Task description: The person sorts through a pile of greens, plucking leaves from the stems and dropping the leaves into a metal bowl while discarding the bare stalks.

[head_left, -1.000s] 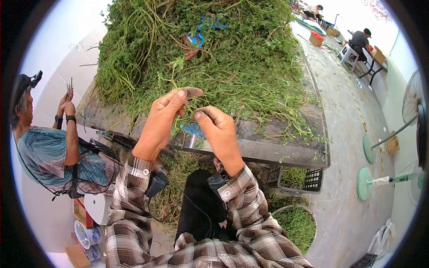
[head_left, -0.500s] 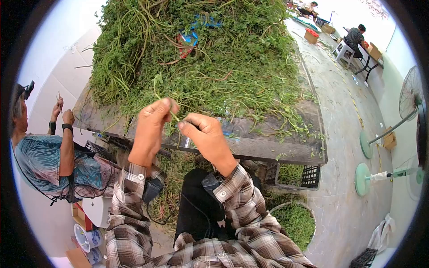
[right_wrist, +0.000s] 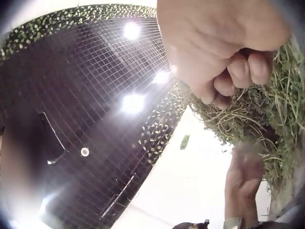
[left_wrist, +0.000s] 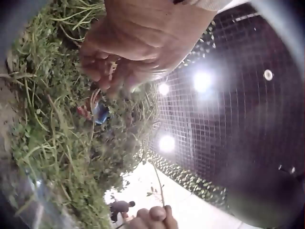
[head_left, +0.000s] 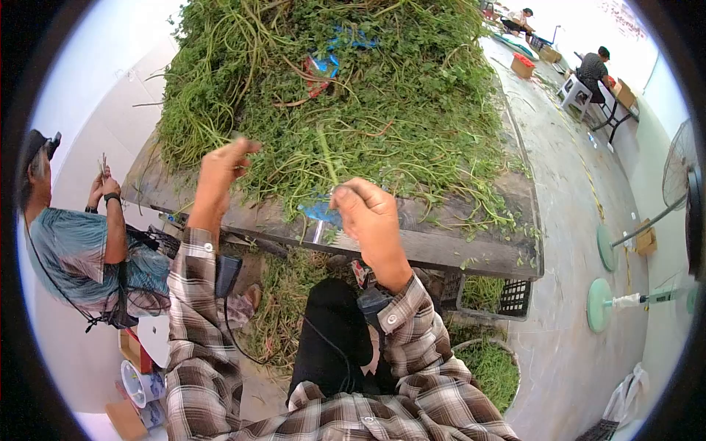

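My right hand (head_left: 371, 220) pinches a thin green stem (head_left: 328, 158) between thumb and fingertips; the stem points up and away over the table's near edge. In the left wrist view the same stem (left_wrist: 160, 183) rises from the fingertips, with small leaves on its side. My left hand (head_left: 219, 173) is held apart to the left, its fingers loosely bent and blurred, above the near left part of the plant heap. A big heap of leafy green stems (head_left: 412, 95) covers most of the wooden table (head_left: 471, 246) in front of both hands.
Blue-and-red plastic wrapping (head_left: 320, 73) shows within the heap. Under the table are a black crate (head_left: 512, 298) with greens and a round basket (head_left: 518, 367) of stems. A seated person (head_left: 81, 242) is close on the left. Fans (head_left: 604, 246) stand at right.
Both hands were together on the leafy stem. Now the left hand has come away to the left, and the right hand alone keeps the stem.
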Tool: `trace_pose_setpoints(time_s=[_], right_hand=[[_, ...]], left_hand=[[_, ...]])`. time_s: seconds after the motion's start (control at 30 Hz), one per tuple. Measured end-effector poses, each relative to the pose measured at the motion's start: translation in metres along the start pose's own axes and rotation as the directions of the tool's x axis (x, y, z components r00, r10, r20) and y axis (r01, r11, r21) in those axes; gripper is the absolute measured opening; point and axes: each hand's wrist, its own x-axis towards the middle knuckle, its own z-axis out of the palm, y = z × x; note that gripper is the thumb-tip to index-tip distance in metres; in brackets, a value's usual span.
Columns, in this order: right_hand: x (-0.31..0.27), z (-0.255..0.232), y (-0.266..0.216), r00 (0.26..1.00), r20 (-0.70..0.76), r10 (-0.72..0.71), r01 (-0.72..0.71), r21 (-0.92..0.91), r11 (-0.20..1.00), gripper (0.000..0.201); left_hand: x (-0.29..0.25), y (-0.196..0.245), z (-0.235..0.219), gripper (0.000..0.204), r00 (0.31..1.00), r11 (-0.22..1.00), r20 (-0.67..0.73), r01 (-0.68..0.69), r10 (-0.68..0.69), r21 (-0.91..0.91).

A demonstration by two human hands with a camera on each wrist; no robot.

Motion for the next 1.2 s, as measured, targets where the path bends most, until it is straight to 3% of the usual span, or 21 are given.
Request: trace_pose_setpoints(time_s=[0.03, 0.1, 0.13, 0.2, 0.23, 0.3, 0.4, 0.47, 0.53, 0.57, 0.63, 0.67, 0.77, 0.83, 0.87, 0.9, 0.97, 1.03, 1.1, 1.17, 1.2], right_hand=[[0.001, -0.001, 0.002, 1.0, 0.006, 0.001, -0.001, 0.0, 1.0, 0.019], [0.001, -0.003, 0.004, 0.997, -0.064, 0.046, -0.039, 0.107, 0.993, 0.021], [0.001, -0.002, 0.004, 0.997, -0.075, 0.027, -0.02, 0.092, 0.996, 0.023], [0.0, -0.001, 0.003, 0.998, -0.052, 0.031, -0.029, 0.043, 0.999, 0.023], [0.0, -0.001, 0.003, 0.999, -0.024, 0.04, -0.04, -0.008, 0.999, 0.022], [0.001, 0.002, 0.005, 0.999, 0.006, 0.033, -0.033, -0.081, 0.996, 0.022], [0.001, 0.002, 0.009, 0.999, 0.049, 0.018, -0.007, -0.209, 0.978, 0.021], [0.002, 0.0, 0.011, 0.998, 0.065, 0.004, 0.014, -0.268, 0.963, 0.021], [0.005, -0.001, 0.011, 0.982, -0.116, -0.148, 0.115, -0.253, 0.961, 0.02], [0.005, -0.001, 0.009, 0.982, -0.118, -0.149, 0.116, -0.251, 0.961, 0.02], [0.003, -0.001, 0.003, 0.983, -0.066, -0.17, 0.152, -0.223, 0.963, 0.018], [0.003, -0.001, 0.004, 0.983, -0.065, -0.17, 0.152, -0.222, 0.963, 0.018], [0.003, -0.004, 0.008, 0.985, 0.037, -0.171, 0.175, -0.264, 0.948, 0.018], [0.004, -0.004, 0.002, 0.972, -0.165, -0.17, 0.139, -0.186, 0.973, 0.015], [0.0, -0.007, -0.005, 0.965, -0.246, -0.092, 0.071, -0.091, 0.993, 0.016], [0.003, -0.012, -0.005, 0.965, -0.246, -0.095, 0.074, -0.09, 0.993, 0.016], [0.01, -0.022, -0.001, 0.891, -0.411, -0.192, 0.278, 0.159, 0.947, 0.018], [0.012, -0.028, 0.002, 0.892, -0.411, -0.189, 0.288, 0.195, 0.937, 0.021], [0.011, -0.029, 0.003, 0.892, -0.412, -0.186, 0.297, 0.225, 0.928, 0.023], [0.009, -0.025, 0.001, 0.925, -0.346, -0.154, 0.255, 0.269, 0.929, 0.022], [0.01, -0.025, 0.002, 0.931, -0.331, -0.154, 0.248, 0.264, 0.932, 0.026]], left_hand=[[-0.007, 0.0, 0.014, 0.035, 1.0, 1.0, -0.006, 0.0, 0.0, -0.001], [-0.018, -0.002, 0.036, 0.034, 0.962, 0.947, 0.015, -0.27, 0.272, 0.175], [-0.025, 0.001, 0.044, 0.034, 0.962, 0.946, 0.017, -0.271, 0.272, 0.175], [-0.041, 0.01, 0.056, 0.032, 0.934, 0.963, 0.294, -0.246, 0.204, 0.113], [-0.047, 0.011, 0.062, 0.032, 0.934, 0.963, 0.292, -0.247, 0.206, 0.111], [-0.058, 0.014, 0.071, 0.031, 0.86, 0.999, 0.509, -0.05, 0.039, 0.008], [-0.067, 0.018, 0.082, 0.026, 0.902, 0.989, 0.421, -0.032, 0.091, -0.146], [-0.066, 0.02, 0.081, 0.025, 0.923, 0.991, 0.368, -0.074, 0.11, -0.112], [-0.064, 0.016, 0.079, 0.024, 0.938, 0.984, 0.298, -0.174, 0.176, -0.034], [-0.067, 0.018, 0.078, 0.024, 0.937, 0.984, 0.301, -0.175, 0.176, -0.031], [-0.074, 0.023, 0.076, 0.021, 0.863, 0.949, 0.479, -0.267, 0.159, 0.166], [-0.074, 0.012, 0.078, 0.019, 0.855, 0.916, 0.494, -0.314, 0.159, 0.248], [-0.086, 0.018, 0.086, 0.02, 0.83, 0.931, 0.545, -0.283, 0.117, 0.231], [-0.084, 0.021, 0.081, 0.019, 0.806, 0.905, 0.581, -0.324, 0.112, 0.276], [-0.082, 0.019, 0.077, 0.018, 0.802, 0.882, 0.592, -0.334, 0.08, 0.333], [-0.079, 0.018, 0.072, 0.018, 0.798, 0.854, 0.601, -0.345, 0.049, 0.389], [-0.067, 0.006, 0.062, 0.017, 0.82, 0.82, 0.564, -0.389, 0.1, 0.419], [-0.051, -0.008, 0.06, 0.017, 0.834, 0.783, 0.53, -0.429, 0.153, 0.45], [-0.034, -0.016, 0.062, 0.015, 0.863, 0.783, 0.415, -0.462, 0.288, 0.417], [-0.023, -0.015, 0.071, 0.016, 0.851, 0.742, 0.421, -0.496, 0.313, 0.451], [-0.016, -0.021, 0.076, 0.017, 0.828, 0.655, 0.447, -0.548, 0.338, 0.52]])
